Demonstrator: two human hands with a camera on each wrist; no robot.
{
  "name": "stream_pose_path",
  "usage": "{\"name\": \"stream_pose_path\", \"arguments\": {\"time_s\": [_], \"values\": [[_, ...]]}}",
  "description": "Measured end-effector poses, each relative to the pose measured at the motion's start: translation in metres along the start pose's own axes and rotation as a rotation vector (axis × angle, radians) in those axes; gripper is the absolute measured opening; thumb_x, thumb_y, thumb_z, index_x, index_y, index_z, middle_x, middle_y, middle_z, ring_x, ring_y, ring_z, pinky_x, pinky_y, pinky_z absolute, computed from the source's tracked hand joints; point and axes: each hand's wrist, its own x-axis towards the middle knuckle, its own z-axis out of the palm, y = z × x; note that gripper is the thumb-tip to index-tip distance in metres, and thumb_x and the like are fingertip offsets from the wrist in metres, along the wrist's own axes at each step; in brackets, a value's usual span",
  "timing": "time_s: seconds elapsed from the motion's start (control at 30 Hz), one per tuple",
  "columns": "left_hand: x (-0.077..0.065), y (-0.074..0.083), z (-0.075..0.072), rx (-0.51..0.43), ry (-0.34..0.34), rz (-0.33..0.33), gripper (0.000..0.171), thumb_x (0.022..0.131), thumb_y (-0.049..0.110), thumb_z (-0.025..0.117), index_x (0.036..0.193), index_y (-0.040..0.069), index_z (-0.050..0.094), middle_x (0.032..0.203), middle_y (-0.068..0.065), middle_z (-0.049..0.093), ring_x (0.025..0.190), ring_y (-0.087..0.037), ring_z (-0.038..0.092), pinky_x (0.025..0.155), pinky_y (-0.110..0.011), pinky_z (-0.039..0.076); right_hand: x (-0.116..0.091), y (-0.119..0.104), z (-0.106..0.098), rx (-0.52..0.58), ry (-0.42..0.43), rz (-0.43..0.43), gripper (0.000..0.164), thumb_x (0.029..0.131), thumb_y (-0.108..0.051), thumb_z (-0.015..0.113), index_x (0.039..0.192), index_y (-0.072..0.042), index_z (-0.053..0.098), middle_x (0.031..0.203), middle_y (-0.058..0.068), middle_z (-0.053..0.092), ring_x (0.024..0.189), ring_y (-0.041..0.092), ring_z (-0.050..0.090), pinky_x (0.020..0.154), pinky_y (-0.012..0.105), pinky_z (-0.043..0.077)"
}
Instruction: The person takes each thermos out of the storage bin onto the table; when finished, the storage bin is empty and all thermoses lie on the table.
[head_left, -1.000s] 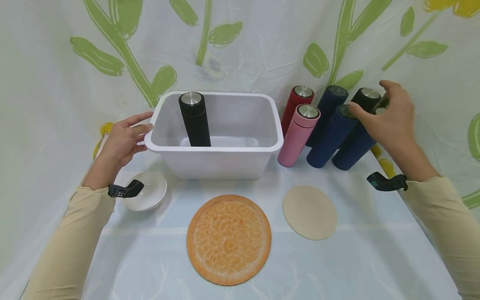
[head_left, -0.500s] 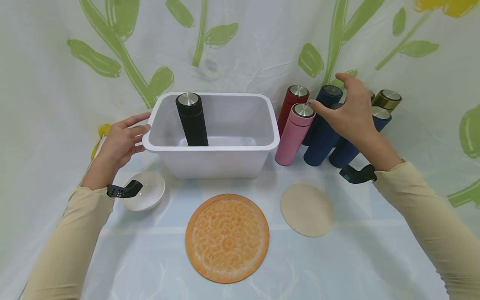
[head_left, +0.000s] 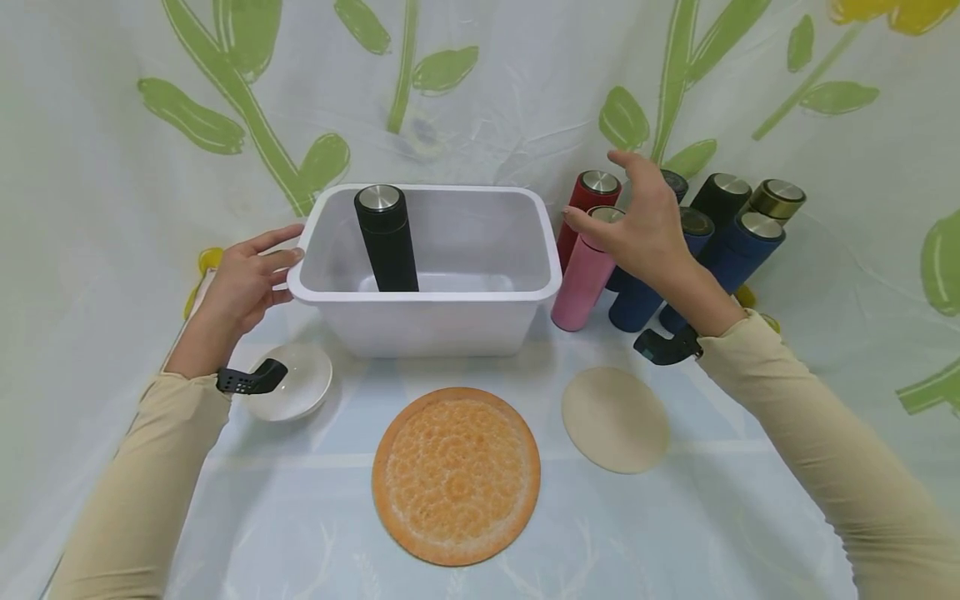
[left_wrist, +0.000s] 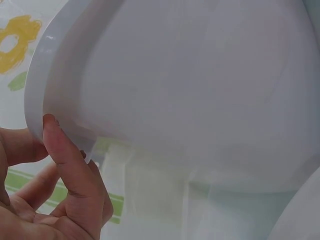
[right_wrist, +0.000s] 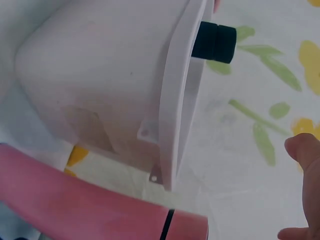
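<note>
My left hand [head_left: 251, 279] pinches the left rim of a white plastic tub [head_left: 420, 325]; the left wrist view shows thumb and finger on either side of the rim [left_wrist: 37, 90]. Inside the tub a black thermos [head_left: 387, 246] leans slightly. Over the pink thermos [head_left: 581, 287], my right hand [head_left: 641, 221] has thumb and fingers spread wide, partly covering its steel lid. Behind that hand stands a red thermos [head_left: 592, 192]. In the right wrist view the pink thermos [right_wrist: 100, 200] runs along the bottom, apart from the fingertips [right_wrist: 300, 145].
Several more thermoses stand to the right: dark blue ones [head_left: 750, 242], a black one [head_left: 720, 200] and one with a bronze-coloured lid [head_left: 777, 196]. In front lie a round orange-brown mat [head_left: 456, 475] and a cream disc [head_left: 615, 421]. A white bowl [head_left: 300, 387] sits beside my left wrist.
My right hand has swept left from the black and blue thermoses to above the pink one, staying spread. My left hand keeps its place on the tub's rim.
</note>
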Motion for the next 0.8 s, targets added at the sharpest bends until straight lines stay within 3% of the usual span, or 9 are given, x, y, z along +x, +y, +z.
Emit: {"name": "stream_pose_path", "arguments": {"time_s": [0.17, 0.33, 0.47, 0.8], "values": [[0.001, 0.001, 0.001, 0.004, -0.007, -0.003, 0.059, 0.098, 0.025, 0.066, 0.152, 0.016, 0.044, 0.137, -0.004, 0.05, 0.09, -0.012, 0.067, 0.068, -0.023, 0.057, 0.003, -0.008, 0.011, 0.009, -0.026, -0.007, 0.084, 0.084, -0.042, 0.077, 0.152, -0.009, 0.039, 0.152, 0.008, 0.042, 0.135, 0.026, 0.042, 0.102, 0.047, 0.046], [0.003, 0.002, 0.001, 0.019, -0.014, -0.005, 0.059, 0.099, 0.024, 0.064, 0.153, 0.015, 0.043, 0.142, -0.007, 0.047, 0.091, -0.011, 0.067, 0.068, -0.022, 0.056, 0.006, -0.017, 0.024, 0.03, -0.055, -0.019, 0.085, 0.083, -0.043, 0.078, 0.152, -0.01, 0.039, 0.146, 0.01, 0.045, 0.126, 0.026, 0.046, 0.099, 0.043, 0.048], [0.003, 0.002, -0.001, 0.03, -0.015, -0.005, 0.059, 0.1, 0.025, 0.063, 0.154, 0.016, 0.042, 0.146, -0.008, 0.044, 0.091, -0.01, 0.066, 0.068, -0.022, 0.056, 0.008, -0.025, 0.038, 0.055, -0.062, -0.075, 0.086, 0.082, -0.042, 0.08, 0.15, -0.007, 0.042, 0.143, 0.011, 0.049, 0.119, 0.025, 0.048, 0.099, 0.041, 0.045], [0.002, 0.0, 0.0, 0.024, 0.001, -0.005, 0.058, 0.099, 0.025, 0.064, 0.153, 0.015, 0.043, 0.141, -0.005, 0.048, 0.09, -0.01, 0.066, 0.066, -0.022, 0.056, 0.009, -0.047, 0.07, 0.092, -0.132, -0.116, 0.086, 0.081, -0.044, 0.08, 0.149, -0.007, 0.043, 0.148, 0.007, 0.047, 0.136, 0.019, 0.042, 0.112, 0.035, 0.033]]}}
